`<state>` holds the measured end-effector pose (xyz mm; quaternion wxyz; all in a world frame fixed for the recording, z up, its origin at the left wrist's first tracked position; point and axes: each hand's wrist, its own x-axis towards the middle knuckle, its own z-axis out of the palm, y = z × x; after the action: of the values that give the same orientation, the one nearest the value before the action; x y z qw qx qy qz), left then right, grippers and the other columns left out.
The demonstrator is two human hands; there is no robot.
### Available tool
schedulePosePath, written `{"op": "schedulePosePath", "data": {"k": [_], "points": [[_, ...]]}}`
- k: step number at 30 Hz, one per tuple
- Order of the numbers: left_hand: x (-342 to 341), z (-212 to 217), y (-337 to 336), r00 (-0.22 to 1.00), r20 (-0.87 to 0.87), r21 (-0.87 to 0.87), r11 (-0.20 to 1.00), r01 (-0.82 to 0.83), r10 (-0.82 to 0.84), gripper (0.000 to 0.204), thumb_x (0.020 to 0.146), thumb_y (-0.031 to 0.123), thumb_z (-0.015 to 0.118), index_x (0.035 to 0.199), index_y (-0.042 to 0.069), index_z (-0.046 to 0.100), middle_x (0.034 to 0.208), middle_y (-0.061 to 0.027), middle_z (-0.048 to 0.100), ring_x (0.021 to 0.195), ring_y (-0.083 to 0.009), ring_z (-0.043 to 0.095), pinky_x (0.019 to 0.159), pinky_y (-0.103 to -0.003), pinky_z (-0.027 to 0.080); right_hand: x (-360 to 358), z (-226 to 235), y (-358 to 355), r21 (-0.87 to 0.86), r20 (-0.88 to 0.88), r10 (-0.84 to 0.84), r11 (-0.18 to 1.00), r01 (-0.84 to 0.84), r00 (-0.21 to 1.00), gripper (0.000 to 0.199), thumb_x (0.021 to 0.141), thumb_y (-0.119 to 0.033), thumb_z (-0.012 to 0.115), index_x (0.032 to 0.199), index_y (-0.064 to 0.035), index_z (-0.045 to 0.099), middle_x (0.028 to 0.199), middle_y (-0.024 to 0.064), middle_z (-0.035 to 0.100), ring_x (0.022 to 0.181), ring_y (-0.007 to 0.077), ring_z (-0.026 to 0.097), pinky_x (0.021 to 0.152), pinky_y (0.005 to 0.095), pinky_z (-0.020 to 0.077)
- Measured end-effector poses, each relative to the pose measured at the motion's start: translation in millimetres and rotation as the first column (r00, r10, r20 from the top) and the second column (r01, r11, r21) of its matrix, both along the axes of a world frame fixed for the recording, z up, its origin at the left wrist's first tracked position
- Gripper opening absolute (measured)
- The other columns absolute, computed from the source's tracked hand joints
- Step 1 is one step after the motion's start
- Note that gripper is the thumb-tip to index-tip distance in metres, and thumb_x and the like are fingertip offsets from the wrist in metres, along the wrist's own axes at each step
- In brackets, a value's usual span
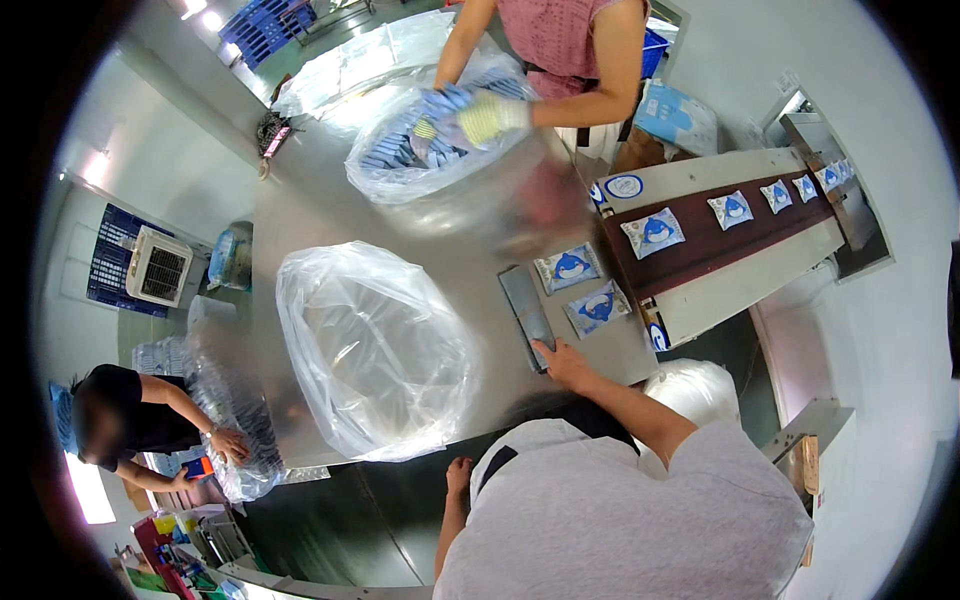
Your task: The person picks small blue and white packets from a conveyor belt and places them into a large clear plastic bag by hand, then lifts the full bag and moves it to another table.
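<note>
Packet stack (527,315) on steel table (300,230): right hand (566,362) flat, open on near end. Left hand (458,474) loosely curled, empty. Best press evenly, square edges.

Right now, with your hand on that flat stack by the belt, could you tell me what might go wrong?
Two risks, both guesses. The packets lie loose on the steel table just off the conveyor belt; more are riding down and could pile up or slide off. My right hand presses only the near end of the grey stack, so it might skid. My left hand rests at the table edge.
</note>
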<state>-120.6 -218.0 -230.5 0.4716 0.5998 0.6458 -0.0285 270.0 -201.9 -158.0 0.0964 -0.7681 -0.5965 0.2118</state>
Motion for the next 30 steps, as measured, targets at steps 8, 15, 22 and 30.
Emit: {"op": "schedulePosePath", "data": {"k": [8,15,22,30], "points": [[-2.8,-3.6,0.3,0.999,-0.027,0.002,1.0,0.016,-0.016,0.033,0.084,0.031,0.05,0.094,0.003,0.065,0.088,-0.0198,0.065,0.087,-0.0339,0.063,0.075,-0.04,0.048,6.4,2.9,4.8,-0.052,0.018,-0.088,0.995,0.089,0.996,0.061,0.077,-0.011,0.051,0.134,-0.0291,0.036,0.107,0.0226,0.047,0.083,0.0388,0.057,0.069,0.0466,0.0494],[2.2,15.8,-1.2,1.0,0.002,0.004,1.0,-0.019,0.019,0.029,0.084,0.028,0.052,0.094,0.004,0.065,0.086,-0.0168,0.066,0.082,-0.0269,0.064,0.073,-0.036,0.048,16.7,4.9,1.6,0.037,0.01,-0.032,0.999,0.032,0.999,0.067,0.075,-0.017,0.06,0.135,-0.0265,0.031,0.098,0.0228,0.049,0.079,0.04,0.057,0.066,0.048,0.0484],[-8.1,91.8,-20.3,0.982,0.144,-0.014,0.992,-0.124,0.125,0.032,0.085,0.032,0.056,0.101,0.005,0.063,0.083,-0.0133,0.066,0.078,-0.0228,0.064,0.07,-0.033,0.049,31.8,17.5,-39.5,0.228,-0.12,-0.062,0.97,0.089,0.991,0.045,0.082,-0.024,0.054,0.121,-0.0072,0.041,0.097,0.0203,0.054,0.076,0.0367,0.058,0.07,0.0452,0.0474],[-4.9,279.6,-29.2,0.903,-0.066,-0.429,0.829,0.359,-0.425,0.037,0.087,0.037,0.052,0.111,0.01,0.059,0.104,-0.0167,0.062,0.098,-0.0343,0.059,0.082,-0.042,0.046,49.2,-8.3,-50.3,-0.077,-0.005,0.393,0.917,-0.392,0.92,0.025,0.084,-0.027,0.05,0.078,-0.005,0.061,0.078,0.0148,0.061,0.076,0.0355,0.059,0.066,0.0453,0.0478]]}}
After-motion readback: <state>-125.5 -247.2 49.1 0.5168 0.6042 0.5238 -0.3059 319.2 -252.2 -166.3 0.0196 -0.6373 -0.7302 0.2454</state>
